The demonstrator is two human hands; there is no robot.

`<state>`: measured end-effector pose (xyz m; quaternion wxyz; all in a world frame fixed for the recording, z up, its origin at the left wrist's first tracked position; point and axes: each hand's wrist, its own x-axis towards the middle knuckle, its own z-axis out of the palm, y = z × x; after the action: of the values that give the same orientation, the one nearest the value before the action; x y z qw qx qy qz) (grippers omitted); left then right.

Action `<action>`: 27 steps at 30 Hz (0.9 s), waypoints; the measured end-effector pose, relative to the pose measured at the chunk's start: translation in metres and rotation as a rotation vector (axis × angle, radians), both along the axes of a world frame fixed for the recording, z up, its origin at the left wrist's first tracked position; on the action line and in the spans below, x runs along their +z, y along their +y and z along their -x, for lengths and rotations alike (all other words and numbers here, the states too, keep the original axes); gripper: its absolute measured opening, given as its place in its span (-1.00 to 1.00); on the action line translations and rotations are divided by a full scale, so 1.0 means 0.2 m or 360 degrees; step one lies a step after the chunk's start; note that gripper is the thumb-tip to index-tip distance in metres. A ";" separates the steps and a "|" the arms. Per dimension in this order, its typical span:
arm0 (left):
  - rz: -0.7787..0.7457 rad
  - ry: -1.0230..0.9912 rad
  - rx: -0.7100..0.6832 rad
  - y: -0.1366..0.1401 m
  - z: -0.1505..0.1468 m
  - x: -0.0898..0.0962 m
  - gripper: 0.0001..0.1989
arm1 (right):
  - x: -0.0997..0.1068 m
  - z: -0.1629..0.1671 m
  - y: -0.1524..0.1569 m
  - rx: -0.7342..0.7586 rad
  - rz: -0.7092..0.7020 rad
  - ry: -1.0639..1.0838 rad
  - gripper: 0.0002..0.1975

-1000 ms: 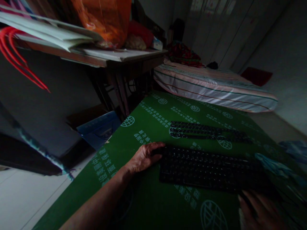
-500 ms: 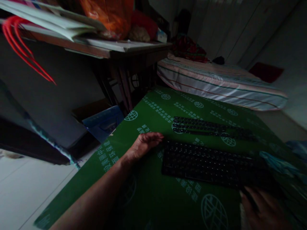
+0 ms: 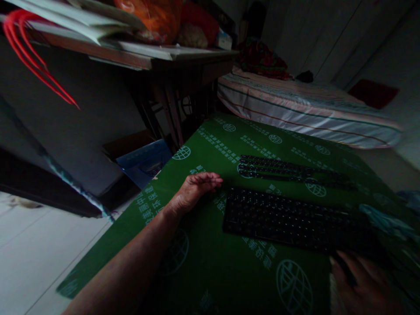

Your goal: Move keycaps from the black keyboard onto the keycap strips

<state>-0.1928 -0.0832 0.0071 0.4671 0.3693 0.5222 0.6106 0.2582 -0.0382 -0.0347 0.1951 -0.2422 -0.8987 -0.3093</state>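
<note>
Green cover (image 3: 236,280): Patterned with pale globes and lettering, it spreads beneath both hands and runs back toward the bed.
Right hand (image 3: 364,284): Fingers curl in deep shadow at the keyboard's near edge; a dark shape lies between thumb and fingers, and whether it is a gripped object cannot be told.
Left hand (image 3: 197,186): Fingers extend together, holding nothing visible, just beside the keyboard's far left corner but apart from it.
Keyboard (image 3: 278,218): Black and flat on the cover between the hands, pale dots scattered over its key area.
Teal cloth (image 3: 383,221): Crumpled by the keyboard's right end.
Dark key rows (image 3: 269,161): Lined up just beyond the keyboard, the pieces resemble keycaps; if so, a good share is already off, with none of these back on. Dim light hides how many remain in place.
Cluttered desk (image 3: 124,54): An orange bag (image 3: 154,22) sits on it, at left.
Striped bed (image 3: 295,105): Fills the background.
</note>
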 end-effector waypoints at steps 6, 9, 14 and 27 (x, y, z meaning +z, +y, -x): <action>0.0009 0.0013 -0.0005 0.00 0.00 0.00 -0.63 | 0.00 0.00 0.01 -0.0006 0.0014 -0.0001 -0.78; 0.0023 0.0036 -0.0011 0.00 0.00 0.01 -0.65 | -0.01 -0.01 0.01 0.0026 0.0024 0.0002 -0.77; 0.0031 0.0068 -0.0010 -0.01 0.00 0.01 -0.69 | -0.01 -0.01 0.02 0.0030 0.0047 0.0014 -0.75; 0.0028 0.0109 -0.0022 0.00 0.00 0.01 -0.70 | -0.03 -0.03 0.02 0.0051 0.0006 -0.0013 -0.77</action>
<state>-0.1938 -0.0842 0.0084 0.4564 0.3893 0.5407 0.5897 0.2635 -0.0333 -0.0407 0.1961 -0.2268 -0.9038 -0.3054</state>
